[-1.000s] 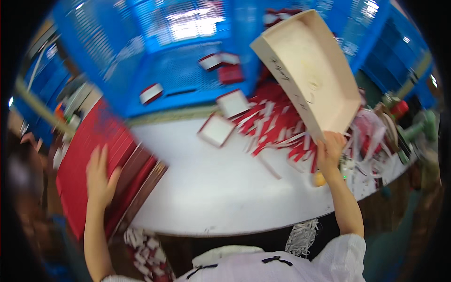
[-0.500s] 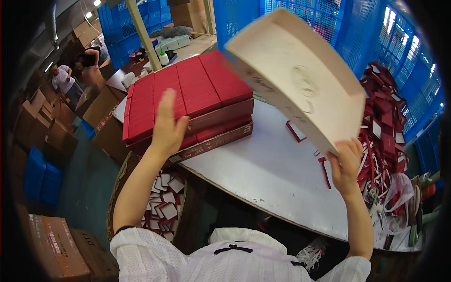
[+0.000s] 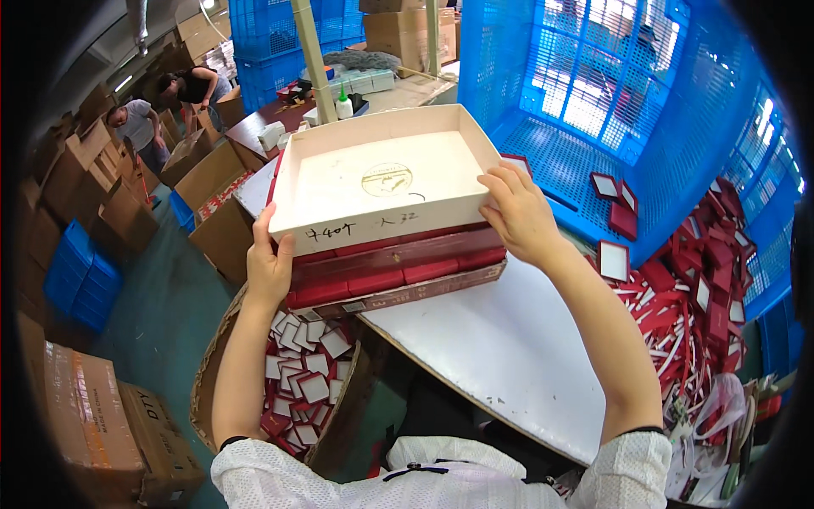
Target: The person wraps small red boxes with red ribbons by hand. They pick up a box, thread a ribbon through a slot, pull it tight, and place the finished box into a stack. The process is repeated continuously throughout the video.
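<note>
A shallow cream cardboard tray with low walls rests on top of stacked red boxes. Its floor bears a round printed mark, and its near wall has handwriting. My left hand grips the tray's near left corner, thumb against the outer wall. At the near right corner, my right hand holds the wall with its fingers over the rim. The red boxes sit in rows in two layers, the lower one in a printed carton tray, on the white table. The cream tray hides most of their tops.
Blue plastic crates stand behind and right, one holding a few small red-framed pieces. A heap of red box parts and strips lies at right. Below the table's left edge, a carton holds white-and-red pieces. Two people work at far left.
The cream tray has swung from the right, raised and tilted, down onto the red boxes. My left hand has moved from the boxes to the tray's corner. The view has shifted to the right.
</note>
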